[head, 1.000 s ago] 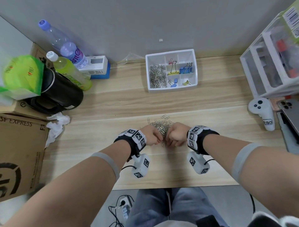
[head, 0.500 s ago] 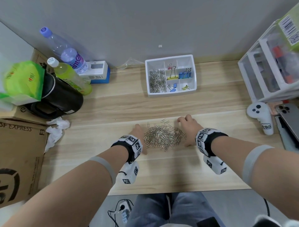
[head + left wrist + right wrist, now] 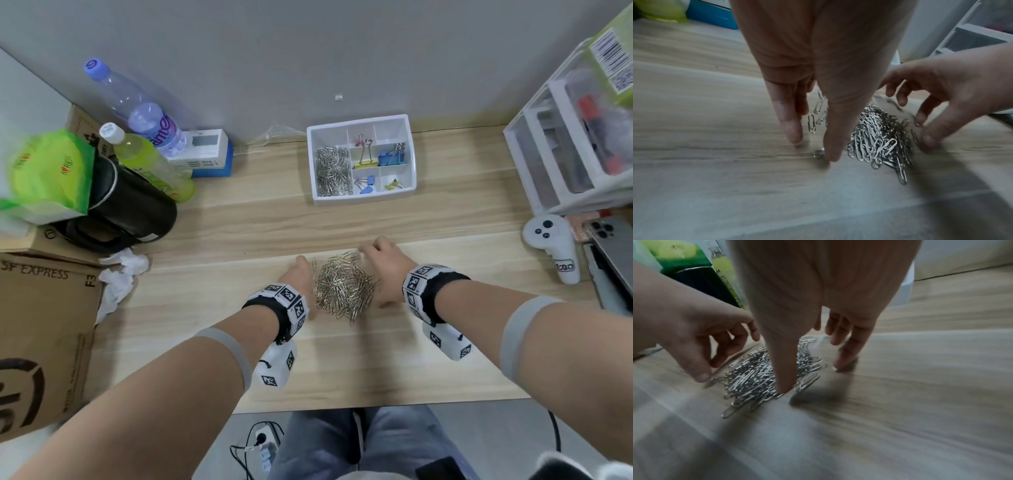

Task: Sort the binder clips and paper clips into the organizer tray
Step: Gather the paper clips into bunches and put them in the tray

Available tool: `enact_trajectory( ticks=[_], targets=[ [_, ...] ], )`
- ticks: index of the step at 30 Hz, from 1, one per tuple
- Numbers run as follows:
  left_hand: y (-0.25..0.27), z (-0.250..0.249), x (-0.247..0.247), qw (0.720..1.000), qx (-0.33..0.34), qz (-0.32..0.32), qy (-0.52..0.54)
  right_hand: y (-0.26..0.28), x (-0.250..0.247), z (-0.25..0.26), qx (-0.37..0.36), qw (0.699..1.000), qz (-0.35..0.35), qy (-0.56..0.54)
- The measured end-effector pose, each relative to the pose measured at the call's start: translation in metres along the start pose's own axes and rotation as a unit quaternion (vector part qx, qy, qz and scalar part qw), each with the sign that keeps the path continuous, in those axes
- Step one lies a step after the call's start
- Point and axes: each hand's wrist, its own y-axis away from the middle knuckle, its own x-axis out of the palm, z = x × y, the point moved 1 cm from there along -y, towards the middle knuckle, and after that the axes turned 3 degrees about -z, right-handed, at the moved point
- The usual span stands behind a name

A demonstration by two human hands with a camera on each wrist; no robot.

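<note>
A heap of silver paper clips lies on the wooden desk between my hands. My left hand stands at the heap's left edge with straight fingers touching the desk. My right hand is at the heap's right and far side, fingers spread and fingertips down on the wood. Neither hand holds anything. The white organizer tray sits farther back; its left compartment holds paper clips, and the other compartments hold yellow, blue and pink binder clips.
Bottles, a black kettle, a green packet and cardboard boxes crowd the left. A white drawer unit, a white controller and a phone stand at the right. A crumpled tissue lies on the left.
Both hands were fists pressed together over the clips a second ago. They opened and moved apart, leaving the heap on the desk, and now flank it closely.
</note>
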Motion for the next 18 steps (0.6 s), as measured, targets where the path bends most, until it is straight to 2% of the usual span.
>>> enact_trajectory(
  ticks=[4, 9, 18],
  targets=[
    [-0.001, -0.003, -0.001, 1.000, -0.018, 0.004, 0.019, 0.003, 0.002, 0.004, 0.000, 0.998, 0.034, 0.046],
    [-0.005, -0.021, 0.013, 0.999, 0.017, -0.019, -0.024, -0.001, 0.022, 0.024, -0.023, 1.000, 0.015, 0.013],
    [-0.012, -0.034, 0.023, 0.994, 0.076, -0.051, 0.054, -0.004, 0.026, 0.038, -0.017, 0.999, -0.013, -0.036]
  ],
)
